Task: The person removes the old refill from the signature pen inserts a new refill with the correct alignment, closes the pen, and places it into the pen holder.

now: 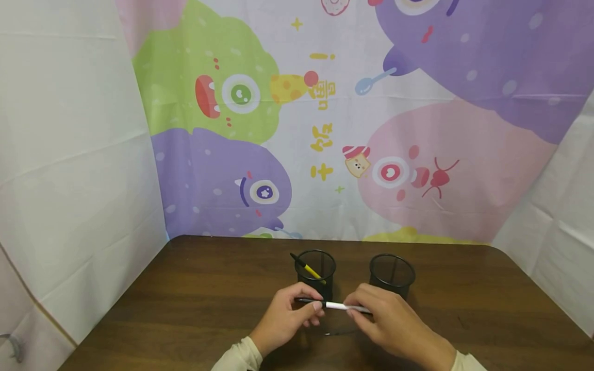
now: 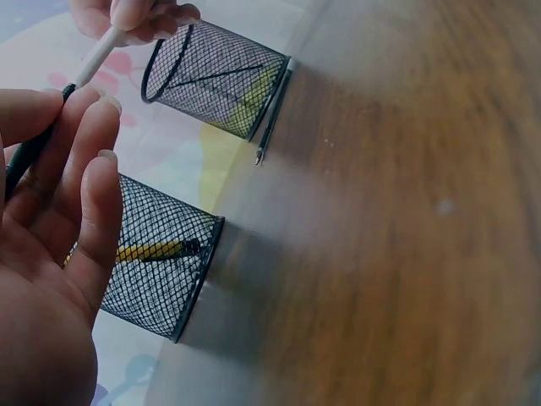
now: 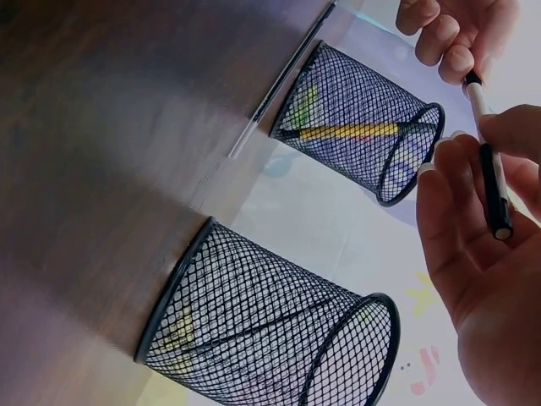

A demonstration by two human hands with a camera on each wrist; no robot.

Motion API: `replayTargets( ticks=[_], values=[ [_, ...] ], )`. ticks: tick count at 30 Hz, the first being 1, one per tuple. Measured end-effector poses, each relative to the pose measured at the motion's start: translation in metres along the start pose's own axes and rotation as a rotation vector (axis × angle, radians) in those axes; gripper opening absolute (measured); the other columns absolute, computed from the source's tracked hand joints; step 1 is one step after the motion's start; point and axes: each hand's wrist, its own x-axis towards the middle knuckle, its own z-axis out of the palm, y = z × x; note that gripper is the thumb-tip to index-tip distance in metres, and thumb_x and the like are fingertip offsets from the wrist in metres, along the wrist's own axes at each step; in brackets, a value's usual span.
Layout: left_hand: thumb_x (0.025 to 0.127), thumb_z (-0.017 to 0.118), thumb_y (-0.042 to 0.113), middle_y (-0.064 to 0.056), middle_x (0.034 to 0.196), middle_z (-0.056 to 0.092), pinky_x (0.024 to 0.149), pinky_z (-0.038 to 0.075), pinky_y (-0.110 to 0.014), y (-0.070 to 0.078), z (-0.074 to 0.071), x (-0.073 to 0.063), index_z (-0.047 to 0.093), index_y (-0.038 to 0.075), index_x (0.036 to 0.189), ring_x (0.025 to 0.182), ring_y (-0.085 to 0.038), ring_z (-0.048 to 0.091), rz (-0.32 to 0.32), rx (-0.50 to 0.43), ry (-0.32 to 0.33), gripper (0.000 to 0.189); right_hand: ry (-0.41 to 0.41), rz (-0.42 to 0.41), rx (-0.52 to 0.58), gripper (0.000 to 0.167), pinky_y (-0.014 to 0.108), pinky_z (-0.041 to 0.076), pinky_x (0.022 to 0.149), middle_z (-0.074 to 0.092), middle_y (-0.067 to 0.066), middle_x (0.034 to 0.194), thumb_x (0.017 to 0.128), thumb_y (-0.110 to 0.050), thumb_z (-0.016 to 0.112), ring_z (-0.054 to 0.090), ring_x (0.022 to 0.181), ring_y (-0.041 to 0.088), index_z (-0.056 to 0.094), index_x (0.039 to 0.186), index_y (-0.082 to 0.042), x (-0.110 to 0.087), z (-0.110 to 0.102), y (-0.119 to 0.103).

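Note:
A pen (image 1: 335, 305) with a white barrel and black end parts is held level between both hands above the table. My left hand (image 1: 285, 314) pinches its black section between thumb and fingers. The other end, with a black clip part (image 3: 490, 190), is gripped by my right hand (image 1: 390, 322). Whether the black and white sections are fully joined, I cannot tell. Below the hands a thin pen refill (image 2: 272, 123) lies on the table, its clear end (image 3: 243, 142) showing in the right wrist view.
Just beyond the left hand stands a black mesh pen cup (image 1: 330, 281) with a yellow and black pen (image 1: 308, 268) leaning in it. A second mesh cup (image 1: 392, 278) stands behind the right hand. Both are on the brown wooden table (image 1: 223, 273), with a printed curtain (image 1: 325, 206) behind.

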Motion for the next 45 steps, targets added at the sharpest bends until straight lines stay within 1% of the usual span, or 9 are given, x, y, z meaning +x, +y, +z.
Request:
replayTargets(
  ticks=[5,13,19,24,36,38,41,45],
  values=[
    [0.096,0.069,0.013,-0.015,0.087,0.074,0.061,0.056,-0.025,0.0012,0.0003,0.0003,0.066,0.001,0.104,0.069,-0.018,0.069,-0.002,-0.005,-0.012,0.015,0.026,-0.013,0.008,0.029,0.011,0.045,0.064,0.061,-0.016,0.091,0.08,-0.003,0.081,0.055,0.074,-0.003,0.067,0.098,-0.02,0.0007,-0.0006,0.0005],
    [0.096,0.068,0.012,-0.017,0.087,0.074,0.06,0.055,-0.023,0.0006,0.0009,0.0,0.065,0.0,0.105,0.067,-0.014,0.068,0.002,-0.014,-0.015,0.015,0.043,-0.023,0.032,0.029,0.011,0.045,0.063,0.062,-0.014,0.091,0.08,-0.001,0.081,0.056,0.074,-0.003,0.067,0.099,-0.019,0.0003,0.0009,0.0022],
    [0.097,0.067,0.012,-0.013,0.089,0.074,0.06,0.054,-0.023,-0.001,0.0014,0.0002,0.065,0.002,0.106,0.067,-0.013,0.067,-0.009,-0.01,-0.025,0.013,0.038,-0.003,0.052,0.028,0.012,0.047,0.065,0.064,-0.014,0.092,0.082,-0.001,0.08,0.058,0.076,-0.001,0.068,0.099,-0.019,-0.0011,0.0022,0.0028],
    [0.098,0.066,0.012,-0.013,0.092,0.074,0.06,0.054,-0.022,0.0,0.001,-0.0003,0.064,0.003,0.108,0.068,-0.013,0.067,-0.003,-0.012,-0.037,0.014,0.043,0.003,0.056,0.026,0.011,0.046,0.063,0.064,-0.014,0.091,0.082,-0.002,0.079,0.058,0.075,-0.001,0.068,0.098,-0.019,-0.0012,0.0021,0.0024],
    [0.098,0.067,0.013,-0.015,0.095,0.074,0.061,0.055,-0.023,0.0004,0.0014,-0.0006,0.065,0.003,0.109,0.069,-0.012,0.067,-0.014,-0.023,-0.051,0.015,0.002,0.049,0.076,0.021,0.007,0.04,0.058,0.064,-0.015,0.092,0.087,-0.003,0.076,0.048,0.067,-0.005,0.068,0.099,-0.018,0.0013,0.0005,-0.003],
    [0.098,0.067,0.013,-0.015,0.095,0.074,0.061,0.054,-0.023,0.0004,0.0014,-0.0007,0.065,0.003,0.109,0.069,-0.012,0.067,-0.012,-0.022,-0.051,0.015,0.001,0.05,0.078,0.021,0.008,0.041,0.059,0.063,-0.015,0.092,0.087,-0.003,0.076,0.048,0.067,-0.004,0.068,0.099,-0.019,0.0013,0.0006,-0.0033],
    [0.098,0.067,0.013,-0.015,0.095,0.074,0.061,0.054,-0.023,0.0001,0.0017,-0.0006,0.065,0.003,0.109,0.069,-0.013,0.067,-0.007,-0.02,-0.05,0.015,-0.005,0.049,0.09,0.023,0.012,0.045,0.062,0.064,-0.015,0.093,0.087,-0.002,0.075,0.053,0.072,-0.003,0.067,0.1,-0.019,0.0013,0.0011,-0.0034],
    [0.098,0.066,0.013,-0.015,0.094,0.074,0.06,0.054,-0.023,-0.0015,0.0019,0.0001,0.064,0.003,0.109,0.068,-0.013,0.067,0.006,-0.013,-0.052,0.015,-0.017,0.045,0.113,0.026,0.013,0.047,0.065,0.063,-0.013,0.095,0.085,0.0,0.077,0.056,0.077,-0.001,0.067,0.102,-0.017,0.0013,0.0019,-0.0031]
  ],
)
